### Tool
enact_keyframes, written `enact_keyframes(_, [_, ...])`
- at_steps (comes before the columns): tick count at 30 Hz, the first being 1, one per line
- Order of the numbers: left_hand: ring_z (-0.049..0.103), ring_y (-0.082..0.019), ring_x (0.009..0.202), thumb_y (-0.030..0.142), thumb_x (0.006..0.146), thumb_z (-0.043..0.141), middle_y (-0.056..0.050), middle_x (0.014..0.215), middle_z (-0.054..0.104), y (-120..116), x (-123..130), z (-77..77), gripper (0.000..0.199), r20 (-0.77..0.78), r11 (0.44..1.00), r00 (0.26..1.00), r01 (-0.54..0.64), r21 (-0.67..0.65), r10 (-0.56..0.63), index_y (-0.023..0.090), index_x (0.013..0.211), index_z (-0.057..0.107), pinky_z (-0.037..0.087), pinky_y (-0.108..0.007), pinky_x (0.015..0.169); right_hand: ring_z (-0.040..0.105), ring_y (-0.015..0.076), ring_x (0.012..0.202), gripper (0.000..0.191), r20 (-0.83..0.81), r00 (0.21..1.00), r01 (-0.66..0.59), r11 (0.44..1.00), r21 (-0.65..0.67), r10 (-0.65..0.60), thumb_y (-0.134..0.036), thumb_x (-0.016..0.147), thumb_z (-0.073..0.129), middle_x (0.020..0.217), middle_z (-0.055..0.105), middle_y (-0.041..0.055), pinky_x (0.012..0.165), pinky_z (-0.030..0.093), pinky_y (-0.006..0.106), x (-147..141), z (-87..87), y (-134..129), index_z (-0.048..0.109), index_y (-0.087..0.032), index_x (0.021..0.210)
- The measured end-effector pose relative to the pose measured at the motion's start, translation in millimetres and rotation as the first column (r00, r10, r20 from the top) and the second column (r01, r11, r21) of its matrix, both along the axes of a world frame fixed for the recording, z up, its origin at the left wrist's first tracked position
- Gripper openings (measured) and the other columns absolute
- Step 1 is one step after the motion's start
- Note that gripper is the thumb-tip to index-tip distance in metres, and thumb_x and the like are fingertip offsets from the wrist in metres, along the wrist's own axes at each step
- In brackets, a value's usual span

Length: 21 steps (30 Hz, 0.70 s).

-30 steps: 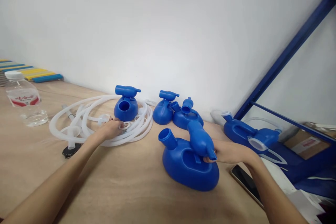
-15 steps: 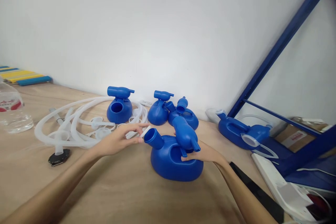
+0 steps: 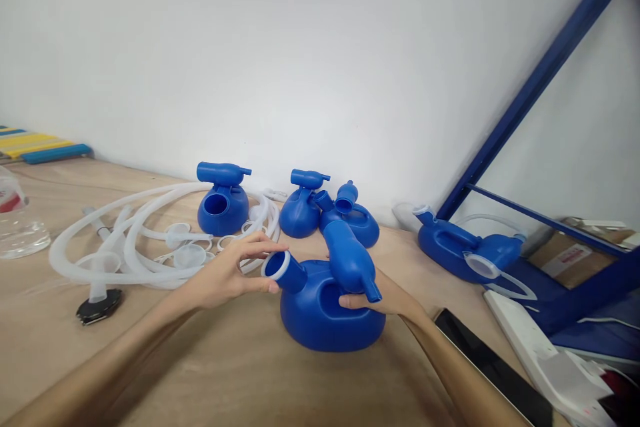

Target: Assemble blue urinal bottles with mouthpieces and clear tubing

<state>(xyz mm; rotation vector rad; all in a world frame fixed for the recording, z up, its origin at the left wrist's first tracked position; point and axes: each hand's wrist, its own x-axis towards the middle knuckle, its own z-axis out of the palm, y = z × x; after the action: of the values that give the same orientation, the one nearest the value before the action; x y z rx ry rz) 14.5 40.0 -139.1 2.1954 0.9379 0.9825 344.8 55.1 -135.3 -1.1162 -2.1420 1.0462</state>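
Observation:
A blue plastic urinal bottle [image 3: 315, 330] stands in front of me on the table, its open neck tilted up to the left. Around the mouth of that neck sits a white ring [image 3: 287, 263]. My left hand [image 3: 233, 273] pinches the ring at the rim, thumb below and fingers above. Closed around the bottle's handle from the right is my right hand [image 3: 385, 297], its thumb in the handle opening and its other fingers mostly hidden. A loose-looking blue bulb-shaped adapter [image 3: 349, 259] rests over the handle, above my right thumb.
Behind stand more blue bottles with adapters [image 3: 223, 210]. Coiled clear tubing [image 3: 135, 240] and translucent caps [image 3: 190, 256] lie left, near a water bottle [image 3: 23, 230]. To the right are a tubed blue bottle [image 3: 445, 247], a phone-like black slab [image 3: 490, 363], a power strip [image 3: 525, 340] and a blue frame [image 3: 540, 73].
The white ring, held beside the neck before, now sits around its mouth. My left hand has moved slightly right and down with it. My right hand stays on the handle.

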Motion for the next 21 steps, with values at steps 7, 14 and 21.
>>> enact_keyframes(7, [0.065, -0.024, 0.102, 0.051, 0.081, 0.083, -0.005, 0.116, 0.068, 5.5, -1.6, 10.2, 0.057, -0.077, 0.995, 0.994, 0.078, 0.062, -0.074, 0.033, 0.133, 0.070, 0.051, -0.038, 0.093, 0.070, 0.0371, 0.102, 0.030, -0.019, 0.999, 0.044, 0.999, 0.001, -0.044, -0.054, 0.080, 0.078, 0.095, 0.074, 0.0070, 0.087, 0.059, 0.050, -2.9, -1.2, 0.3, 0.071, -0.027, 0.094])
enact_keyframes(14, [0.065, -0.026, 0.108, 0.047, 0.084, 0.080, -0.008, 0.121, 0.068, -2.6, 7.9, 20.0, 0.050, -0.183, 0.991, 0.982, 0.073, 0.110, -0.052, 0.026, 0.128, 0.070, 0.050, -0.037, 0.094, 0.072, 0.0379, 0.097, 0.031, -0.025, 0.997, 0.079, 0.995, 0.054, -0.078, -0.053, 0.081, 0.077, 0.100, 0.077, 0.0076, 0.082, 0.061, 0.052, -7.0, 2.3, -1.0, 0.073, -0.028, 0.100])
enact_keyframes(21, [0.069, -0.025, 0.105, 0.049, 0.099, 0.056, -0.007, 0.118, 0.075, -9.8, 61.1, 20.4, 0.038, -0.116, 0.996, 0.993, 0.014, 0.085, -0.004, 0.022, 0.121, 0.072, 0.052, -0.037, 0.094, 0.068, 0.0372, 0.116, 0.055, -0.036, 0.999, 0.033, 0.999, 0.007, -0.033, -0.056, 0.076, 0.081, 0.119, 0.075, 0.0080, 0.101, 0.058, 0.049, -4.9, 2.1, -1.4, 0.071, -0.026, 0.121])
